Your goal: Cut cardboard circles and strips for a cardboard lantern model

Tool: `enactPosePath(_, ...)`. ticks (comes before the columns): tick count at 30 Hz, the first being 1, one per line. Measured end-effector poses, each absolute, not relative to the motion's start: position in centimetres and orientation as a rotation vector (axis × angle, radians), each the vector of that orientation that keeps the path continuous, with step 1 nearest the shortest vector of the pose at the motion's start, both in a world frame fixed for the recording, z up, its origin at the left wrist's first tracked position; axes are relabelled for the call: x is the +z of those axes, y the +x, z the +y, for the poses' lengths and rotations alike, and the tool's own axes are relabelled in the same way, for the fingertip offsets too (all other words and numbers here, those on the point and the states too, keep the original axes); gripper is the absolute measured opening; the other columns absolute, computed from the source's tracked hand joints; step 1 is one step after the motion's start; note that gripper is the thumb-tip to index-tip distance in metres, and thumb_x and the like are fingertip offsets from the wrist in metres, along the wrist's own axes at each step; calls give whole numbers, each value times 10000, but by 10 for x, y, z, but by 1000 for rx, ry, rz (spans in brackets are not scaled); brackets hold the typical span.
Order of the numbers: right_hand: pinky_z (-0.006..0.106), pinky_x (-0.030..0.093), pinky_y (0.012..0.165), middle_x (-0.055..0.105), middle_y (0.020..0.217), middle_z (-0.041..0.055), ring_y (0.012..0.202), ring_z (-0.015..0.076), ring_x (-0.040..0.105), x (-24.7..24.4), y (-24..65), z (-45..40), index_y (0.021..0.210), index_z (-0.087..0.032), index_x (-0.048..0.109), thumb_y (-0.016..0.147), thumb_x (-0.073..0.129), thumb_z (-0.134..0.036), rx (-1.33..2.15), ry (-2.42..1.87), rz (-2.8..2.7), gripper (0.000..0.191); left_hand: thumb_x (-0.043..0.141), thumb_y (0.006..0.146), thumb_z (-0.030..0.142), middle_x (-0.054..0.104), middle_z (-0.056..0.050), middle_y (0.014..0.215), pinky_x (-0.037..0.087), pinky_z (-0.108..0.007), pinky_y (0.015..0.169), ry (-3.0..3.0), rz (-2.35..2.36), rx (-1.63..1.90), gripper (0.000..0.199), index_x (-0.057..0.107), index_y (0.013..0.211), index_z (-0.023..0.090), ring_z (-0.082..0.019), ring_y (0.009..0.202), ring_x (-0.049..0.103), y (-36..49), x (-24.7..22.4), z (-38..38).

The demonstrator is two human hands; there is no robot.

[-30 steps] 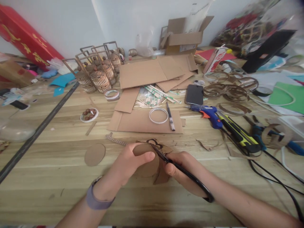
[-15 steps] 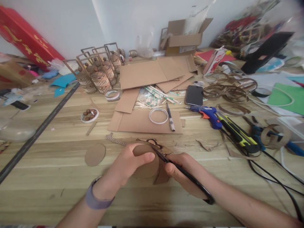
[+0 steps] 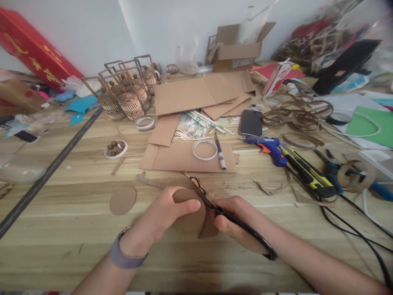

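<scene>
My left hand [image 3: 167,213] grips a round-edged piece of cardboard [image 3: 190,219], thumb on top and fingers underneath. My right hand [image 3: 238,223] is closed around black-handled scissors [image 3: 248,228], whose blades lie at the cardboard's right edge. A cut strip with black marks [image 3: 198,184] curls up beyond the blades, and another flap of cardboard [image 3: 209,227] hangs below them. To the left, a cut cardboard disc [image 3: 123,200] lies flat on the table. A thin ridged cardboard strip [image 3: 150,180] lies just past my left hand.
Ahead lie cardboard sheets [image 3: 184,96], a white ring [image 3: 204,150], a marker [image 3: 220,151] and a phone [image 3: 251,123]. A blue glue gun [image 3: 272,149] and yellow-black cutter [image 3: 307,174] lie right. Small bamboo lanterns [image 3: 130,104] stand behind; a long dark bar [image 3: 52,168] crosses the left.
The scissors have shifted slightly along the cardboard's edge, and the marked offcut has turned and lifted beside the blades. My left hand keeps its hold almost unmoved.
</scene>
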State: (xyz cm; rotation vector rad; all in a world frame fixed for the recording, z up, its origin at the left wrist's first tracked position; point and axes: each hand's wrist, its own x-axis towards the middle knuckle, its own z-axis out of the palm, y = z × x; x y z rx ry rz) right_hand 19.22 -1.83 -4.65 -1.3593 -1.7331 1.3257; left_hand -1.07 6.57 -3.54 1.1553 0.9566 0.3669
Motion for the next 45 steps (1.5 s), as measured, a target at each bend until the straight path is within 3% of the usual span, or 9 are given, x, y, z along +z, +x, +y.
enactPosePath(14, 231, 283, 515, 333, 607, -40, 558, 103, 289, -42, 187, -19, 642, -210, 397, 828, 251, -939, 1280, -1398, -1726, 766, 887, 614, 520, 790, -63, 933, 495, -349, 849, 1210, 928, 351, 494, 773, 929, 157, -274, 927, 677, -13, -38, 67)
enactPosePath(27, 221, 252, 473, 371, 599, -37, 547, 102, 332, -47, 190, -17, 651, -207, 430, 814, 305, -942, 1278, -1386, -1777, 763, 889, 619, 478, 797, -47, 931, 503, -328, 830, 1176, 899, 348, 457, 787, 945, 174, -250, 899, 683, -12, -32, 67)
enactPosePath(32, 221, 230, 464, 386, 610, -35, 552, 101, 329, -52, 193, -17, 669, -199, 462, 821, 343, -926, 1304, -1321, -1786, 752, 893, 621, 483, 781, -36, 854, 484, -292, 727, 1184, 881, 278, 430, 780, 890, 166, -216, 791, 664, -12, -38, 67)
enactPosePath(45, 222, 235, 480, 348, 628, -38, 563, 97, 310, -53, 190, -18, 665, -201, 424, 863, 310, -897, 1292, -1327, -1781, 732, 892, 621, 519, 760, -30, 825, 458, -277, 690, 1235, 869, 238, 451, 773, 865, 159, -206, 757, 647, -14, -41, 67)
